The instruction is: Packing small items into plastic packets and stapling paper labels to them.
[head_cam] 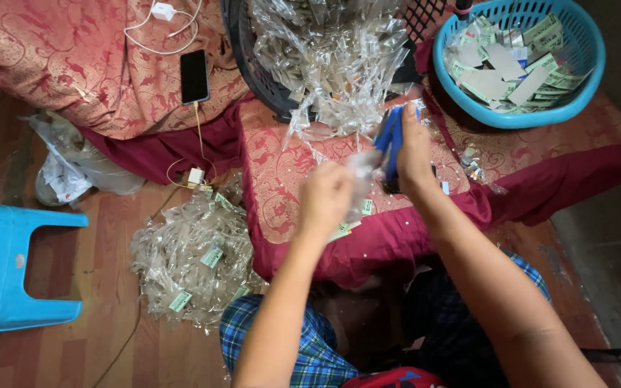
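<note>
My right hand (412,151) grips a blue stapler-like tool (389,140) above a red patterned cushion (282,172). My left hand (325,197) is closed on a small clear plastic packet (362,183) with a green paper label, held against the tool. Motion blurs the packet. A dark basket (253,68) heaped with clear plastic packets (332,65) stands just beyond my hands.
A blue basket (587,68) of paper labels sits at the far right. A pile of finished clear packets (192,255) lies on the wooden floor, left of the cushion. A blue plastic stool (1,266), a phone (194,75) on charge and a white bag (73,169) are at the left.
</note>
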